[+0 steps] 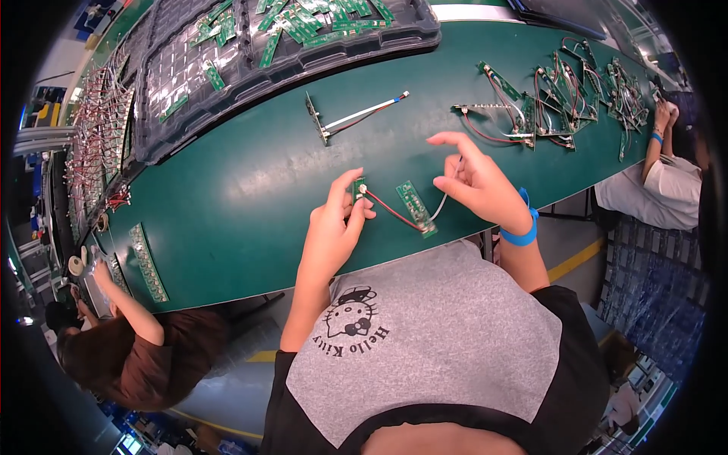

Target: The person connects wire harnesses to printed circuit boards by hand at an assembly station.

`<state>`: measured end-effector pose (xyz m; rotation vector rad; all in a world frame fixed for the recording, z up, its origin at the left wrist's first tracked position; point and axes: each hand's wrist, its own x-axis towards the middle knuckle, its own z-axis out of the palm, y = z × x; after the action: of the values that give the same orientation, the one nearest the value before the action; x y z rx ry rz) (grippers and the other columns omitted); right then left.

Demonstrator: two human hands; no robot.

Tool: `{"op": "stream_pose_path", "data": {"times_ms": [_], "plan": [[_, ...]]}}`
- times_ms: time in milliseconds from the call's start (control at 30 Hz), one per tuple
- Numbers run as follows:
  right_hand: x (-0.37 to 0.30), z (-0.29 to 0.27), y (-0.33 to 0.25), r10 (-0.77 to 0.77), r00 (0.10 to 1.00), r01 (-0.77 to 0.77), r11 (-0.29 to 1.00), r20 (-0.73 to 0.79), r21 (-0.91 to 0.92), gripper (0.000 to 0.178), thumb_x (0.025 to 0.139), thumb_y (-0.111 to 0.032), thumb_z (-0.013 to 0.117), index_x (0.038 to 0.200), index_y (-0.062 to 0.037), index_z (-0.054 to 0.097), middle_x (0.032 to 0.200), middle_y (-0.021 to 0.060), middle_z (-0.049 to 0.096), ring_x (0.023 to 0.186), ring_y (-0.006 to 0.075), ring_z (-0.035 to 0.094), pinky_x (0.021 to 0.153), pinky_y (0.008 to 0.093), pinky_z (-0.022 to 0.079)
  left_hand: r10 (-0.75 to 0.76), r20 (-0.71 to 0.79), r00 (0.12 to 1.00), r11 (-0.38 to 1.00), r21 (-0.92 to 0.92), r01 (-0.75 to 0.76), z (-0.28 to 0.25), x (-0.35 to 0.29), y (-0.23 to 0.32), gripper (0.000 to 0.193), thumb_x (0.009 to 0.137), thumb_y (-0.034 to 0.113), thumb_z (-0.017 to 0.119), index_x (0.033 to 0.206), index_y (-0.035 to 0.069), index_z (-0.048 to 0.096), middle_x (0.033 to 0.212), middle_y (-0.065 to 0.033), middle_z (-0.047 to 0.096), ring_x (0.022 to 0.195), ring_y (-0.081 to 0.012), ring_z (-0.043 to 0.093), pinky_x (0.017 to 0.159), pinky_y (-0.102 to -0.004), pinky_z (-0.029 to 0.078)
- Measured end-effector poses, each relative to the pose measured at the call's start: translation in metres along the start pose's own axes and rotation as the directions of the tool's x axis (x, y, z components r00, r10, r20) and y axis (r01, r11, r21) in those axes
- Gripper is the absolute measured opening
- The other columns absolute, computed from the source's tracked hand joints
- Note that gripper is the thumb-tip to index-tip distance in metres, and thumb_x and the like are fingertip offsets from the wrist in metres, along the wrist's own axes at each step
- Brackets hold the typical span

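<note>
My left hand [332,227], at the table's near side, pinches a small green circuit board [359,186] with a white connector on it. From that connector a red and black wire [392,211] runs to a second green circuit board [412,201], which hangs or lies tilted between my hands. A white cable [441,205] leads from the second board's lower end up to my right hand [485,186]. The thumb and fingers of that hand are closed round the cable, with the index finger stretched out. Its far end is partly hidden by the fingers.
Beyond my hands lies a wired circuit board [317,121]. Several wired boards [553,102] are heaped at the right. A black tray [303,67] of loose boards stands at the back left, beside a mass of wired boards [95,129]. Co-workers sit at both ends.
</note>
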<state>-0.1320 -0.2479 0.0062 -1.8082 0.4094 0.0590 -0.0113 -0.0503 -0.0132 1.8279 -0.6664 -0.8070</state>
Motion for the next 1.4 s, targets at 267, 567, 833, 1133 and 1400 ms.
{"op": "stream_pose_path", "data": {"times_ms": [267, 567, 833, 1133, 1400], "plan": [[0.014, 0.015, 0.023, 0.005, 0.974, 0.077, 0.933, -0.226, 0.353, 0.025, 0.077, -0.001, 0.061, 0.100, -0.0014, 0.049, 0.063, -0.0046, 0.044, 0.052, -0.0003, 0.039, 0.046, 0.0146, 0.030, 0.066, 0.025, 0.997, 0.995, 0.068, -0.068, 0.002, -0.002, -0.002, 0.030, 0.081, 0.004, 0.056, 0.109, 0.005, 0.046, 0.073, -0.0097, 0.060, 0.066, -0.0164, 0.063, 0.060, -0.0264, 0.048], [0.009, 0.014, 0.013, 0.113, 0.984, -0.029, 0.863, -0.138, 0.504, 0.009, 0.082, -0.006, 0.057, 0.084, 0.0020, 0.059, 0.061, -0.0015, 0.048, 0.050, 0.0034, 0.044, 0.045, 0.0171, 0.033, 0.114, 0.104, 0.988, 0.907, 0.394, -0.146, -0.008, 0.001, 0.003, 0.029, 0.076, 0.008, 0.062, 0.101, 0.006, 0.048, 0.059, -0.0069, 0.050, 0.050, -0.0180, 0.053, 0.050, -0.0280, 0.043], [0.007, -0.003, 0.009, -0.337, 0.941, 0.338, 0.939, -0.030, 0.056, 0.018, 0.086, -0.012, 0.053, 0.097, -0.0015, 0.062, 0.068, 0.0044, 0.052, 0.065, 0.0091, 0.049, 0.061, 0.0235, 0.041, 0.068, 0.075, 0.995, 0.981, 0.177, -0.080, -0.007, -0.005, 0.001, 0.025, 0.078, 0.007, 0.060, 0.096, 0.003, 0.043, 0.055, -0.0060, 0.050, 0.048, -0.0147, 0.053, 0.047, -0.0264, 0.041], [0.016, 0.016, 0.001, -0.231, 0.971, 0.225, 0.970, 0.063, 0.095, 0.025, 0.089, -0.013, 0.043, 0.106, 0.0000, 0.055, 0.065, 0.0036, 0.050, 0.059, 0.0099, 0.042, 0.055, 0.0239, 0.035, 0.211, 0.051, 0.976, 0.949, 0.227, -0.217, 0.006, 0.001, 0.002, 0.024, 0.078, 0.007, 0.059, 0.096, 0.004, 0.043, 0.063, -0.0101, 0.056, 0.054, -0.0242, 0.056, 0.050, -0.0296, 0.043], [0.016, 0.029, -0.007, -0.101, 0.994, 0.100, 0.995, 0.032, 0.027, 0.013, 0.089, -0.014, 0.040, 0.087, -0.0014, 0.044, 0.059, 0.0074, 0.041, 0.053, 0.0149, 0.038, 0.050, 0.0295, 0.033, 0.298, -0.065, 0.952, 0.939, 0.199, -0.280, 0.013, 0.003, -0.001, 0.014, 0.080, 0.001, 0.054, 0.094, 0.004, 0.054, 0.077, -0.0091, 0.058, 0.065, -0.0193, 0.061, 0.056, -0.0275, 0.046]]}}
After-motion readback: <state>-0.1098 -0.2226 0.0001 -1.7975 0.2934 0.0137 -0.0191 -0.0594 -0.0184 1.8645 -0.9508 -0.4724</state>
